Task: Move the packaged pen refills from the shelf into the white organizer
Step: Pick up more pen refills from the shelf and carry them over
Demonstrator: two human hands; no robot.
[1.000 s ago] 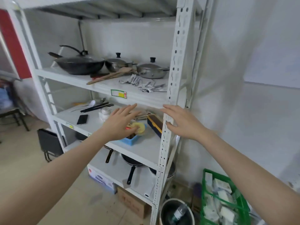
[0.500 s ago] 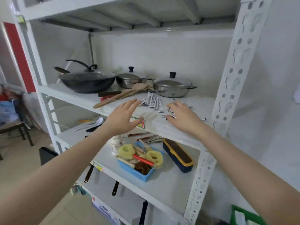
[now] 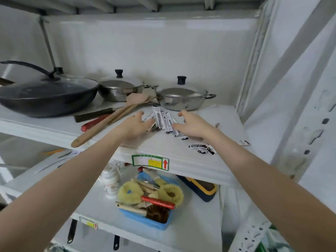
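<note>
A loose pile of packaged pen refills, narrow clear packs with black-and-white labels, lies on the white upper shelf in front of a steel pot. More refill packs are scattered nearer the shelf's front right. My left hand rests on the pile's left side, fingers spread over the packs. My right hand comes onto the pile from the right, fingers curled and apart. Neither hand has lifted a pack. No white organizer is in view.
A black wok, two lidded steel pots, wooden spatulas and a red-handled tool share the shelf. Below sit a blue bin of brushes, a white bottle and a navy-yellow case. A white upright stands right.
The view has come closer to the upper shelf. Both hands have moved forward from the shelf's front edge onto the refill pile, one at each side.
</note>
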